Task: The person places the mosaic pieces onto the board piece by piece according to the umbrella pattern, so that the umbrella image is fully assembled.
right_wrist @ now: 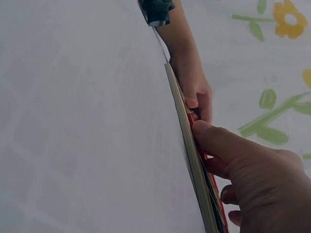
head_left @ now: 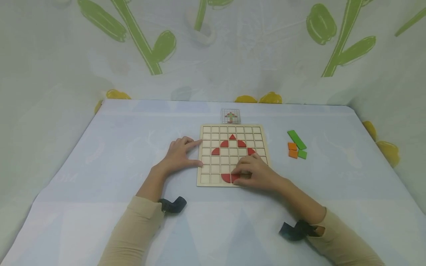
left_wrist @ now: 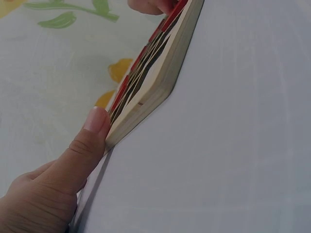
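A square wooden grid board (head_left: 205,169) lies flat, holding a red triangle (head_left: 232,137) and several red curved pieces, among them one (head_left: 225,178) in its bottom row. Against the board's left edge rests my left hand (head_left: 177,155), thumb and index finger spread apart; the left wrist view shows the thumb (left_wrist: 85,145) touching the board's corner. My right hand (head_left: 257,173) pinches another red curved piece (head_left: 235,177) in the bottom row, beside the first. In the right wrist view its thumb (right_wrist: 214,136) is at the board's edge. The right hand covers the board's lower right part.
Behind the board stands a small card (head_left: 230,116) with a printed grid picture. Right of the board lie a long green strip (head_left: 296,139), a green square (head_left: 302,154) and two orange squares (head_left: 292,146). A patterned curtain hangs behind the table.
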A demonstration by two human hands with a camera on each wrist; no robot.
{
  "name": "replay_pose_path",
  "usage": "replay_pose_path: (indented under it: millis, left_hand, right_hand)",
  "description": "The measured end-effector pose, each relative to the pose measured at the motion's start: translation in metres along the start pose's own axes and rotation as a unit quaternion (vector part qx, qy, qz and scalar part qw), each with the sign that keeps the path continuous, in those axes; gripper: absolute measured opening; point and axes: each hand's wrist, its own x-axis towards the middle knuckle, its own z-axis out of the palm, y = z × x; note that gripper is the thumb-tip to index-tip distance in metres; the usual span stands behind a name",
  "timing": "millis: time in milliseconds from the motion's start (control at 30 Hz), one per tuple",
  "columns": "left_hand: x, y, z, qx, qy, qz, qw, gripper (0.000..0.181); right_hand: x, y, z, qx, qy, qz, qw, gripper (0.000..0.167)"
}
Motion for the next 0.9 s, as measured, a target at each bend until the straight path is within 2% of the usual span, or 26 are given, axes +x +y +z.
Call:
replay_pose_path:
  millis: [500, 733, 900]
  left_hand:
    - [-0.001, 0.001, 0.0, 0.004, 0.003, 0.007, 1.0, 0.085]
    - [0.0, 0.0, 0.002, 0.002, 0.002, 0.002, 1.0, 0.085]
    - [-0.001, 0.001, 0.0, 0.004, 0.006, 0.004, 1.0, 0.085]
  right_hand:
    - [-0.005, 0.005, -0.005, -0.005, 0.032, 0.025, 0.9992, 0.026]
    - [-0.013, 0.009, -0.016, -0.023, 0.031, 0.07, 0.9968, 0.029]
    - [-0.017, 0.015, -0.022, -0.024, 0.043, 0.077, 0.9958, 0.031]
